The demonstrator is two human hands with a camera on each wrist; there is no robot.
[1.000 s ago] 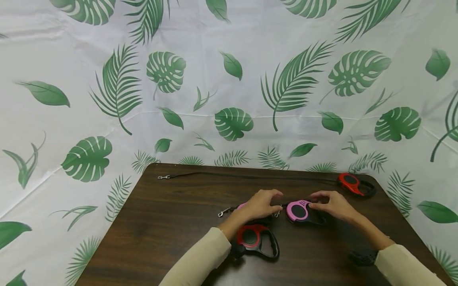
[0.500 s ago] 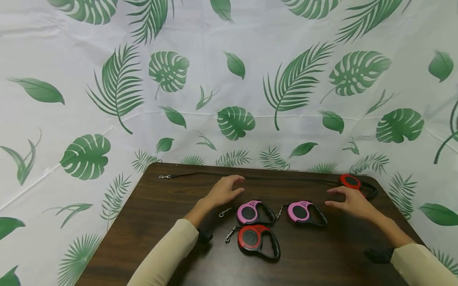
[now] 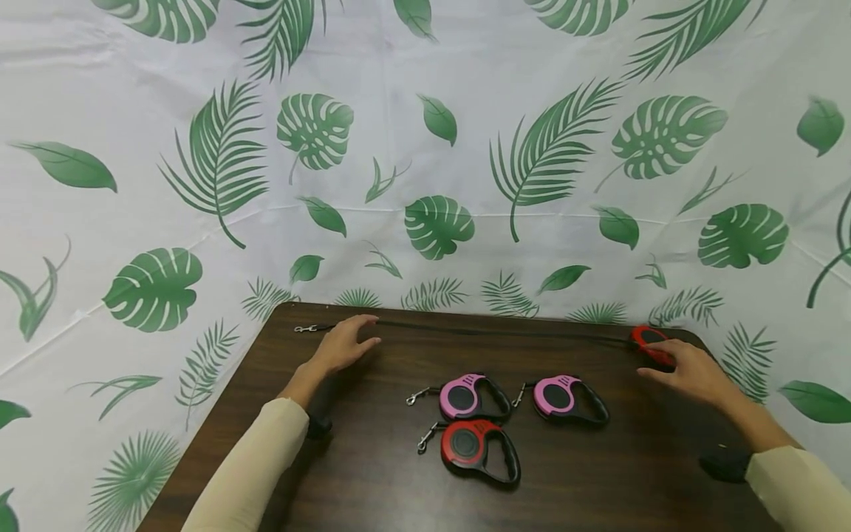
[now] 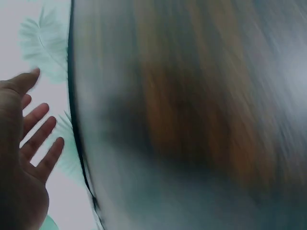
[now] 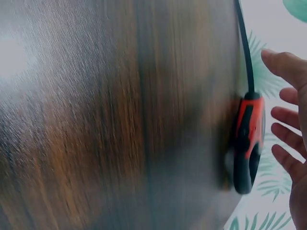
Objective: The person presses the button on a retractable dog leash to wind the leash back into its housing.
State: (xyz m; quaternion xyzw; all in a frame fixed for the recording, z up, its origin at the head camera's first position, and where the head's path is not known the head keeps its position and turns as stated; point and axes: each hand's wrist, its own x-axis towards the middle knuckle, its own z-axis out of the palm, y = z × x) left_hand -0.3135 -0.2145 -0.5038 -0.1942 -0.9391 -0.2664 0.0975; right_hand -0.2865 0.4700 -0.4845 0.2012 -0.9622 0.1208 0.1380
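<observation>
A dark wooden table [image 3: 372,473] stands against a white cloth printed with green leaves [image 3: 425,148]. From the head view, the left hand [image 3: 342,346] hovers with loose fingers by the extended black leash cord [image 3: 499,331], while the right hand [image 3: 691,369], fingers spread, reaches over the far red retractable leash [image 3: 646,338]. The left wrist view, blurred, shows splayed fingers [image 4: 41,143]. The right wrist view shows straight, parted fingers [image 5: 288,129] just beside the red leash housing [image 5: 249,139].
</observation>
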